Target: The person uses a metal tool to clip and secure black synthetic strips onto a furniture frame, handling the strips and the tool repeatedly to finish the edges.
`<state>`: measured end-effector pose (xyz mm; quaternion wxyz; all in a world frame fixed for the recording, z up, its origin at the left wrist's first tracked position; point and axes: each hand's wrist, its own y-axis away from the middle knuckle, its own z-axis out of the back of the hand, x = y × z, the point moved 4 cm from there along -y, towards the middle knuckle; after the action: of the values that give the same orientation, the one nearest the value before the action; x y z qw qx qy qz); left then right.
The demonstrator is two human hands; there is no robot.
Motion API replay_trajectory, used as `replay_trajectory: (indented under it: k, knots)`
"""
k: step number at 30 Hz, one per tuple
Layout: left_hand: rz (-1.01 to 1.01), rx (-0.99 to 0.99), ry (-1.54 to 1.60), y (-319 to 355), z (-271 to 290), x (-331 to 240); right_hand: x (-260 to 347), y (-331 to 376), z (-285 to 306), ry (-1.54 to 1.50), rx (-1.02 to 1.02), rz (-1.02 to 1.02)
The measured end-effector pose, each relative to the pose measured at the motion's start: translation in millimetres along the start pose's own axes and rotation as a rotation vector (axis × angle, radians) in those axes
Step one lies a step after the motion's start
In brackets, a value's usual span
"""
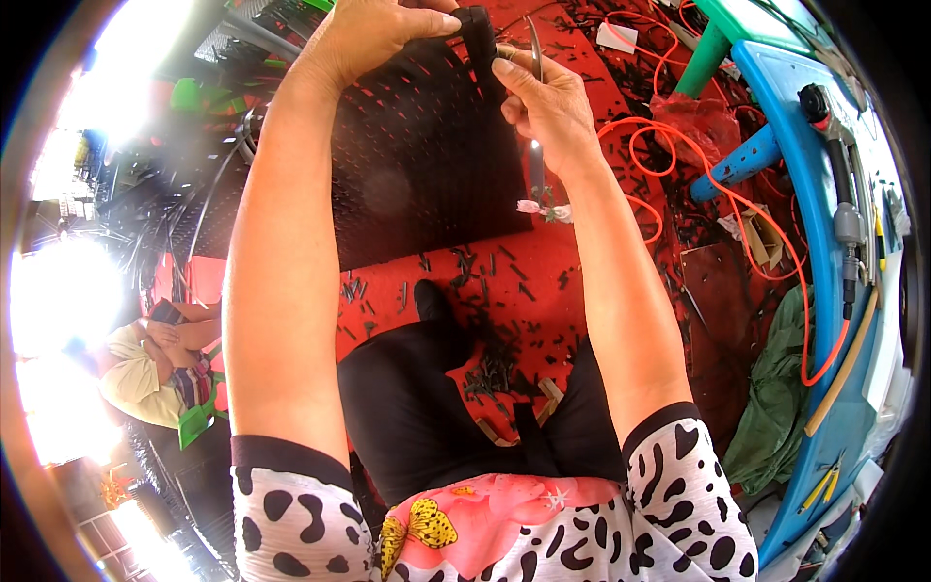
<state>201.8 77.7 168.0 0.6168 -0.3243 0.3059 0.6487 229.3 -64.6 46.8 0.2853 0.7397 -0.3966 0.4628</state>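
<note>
My left hand (373, 34) grips the top edge of a black perforated rubber sheet (427, 155) that hangs in front of me. Against that same edge, my right hand (548, 97) holds a pair of metal scissors (534, 58), its blades pointing up beside a folded black flap (477, 34) of the sheet. The sheet's lower edge hangs above the red floor mat (543, 291). Both forearms reach up from the lower edge of the picture.
Several small black offcuts (485, 281) litter the red mat and my lap. An orange hose (718, 184) loops at right beside a blue bench (824, 242) with an air tool (846, 223). Another person (160, 373) sits at the left. A green bag (776, 407) lies at lower right.
</note>
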Motion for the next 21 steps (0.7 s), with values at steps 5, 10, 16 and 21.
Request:
replay_trajectory:
  k: [5,10,16,21]
  knots:
    - [0.033,-0.027,0.047,1.5,1.6,6.3,2.1,1.7,-2.0,-0.016,0.002,0.008]
    - [0.026,-0.046,-0.007,4.0,2.7,5.1,7.1,4.2,-4.4,-0.017,0.007,0.017]
    - [0.001,-0.074,-0.104,10.0,3.5,0.8,7.9,6.6,-4.7,0.003,0.012,0.026]
    - [0.123,-0.011,-0.030,19.5,1.8,3.8,5.6,10.8,-3.6,0.074,0.067,0.014]
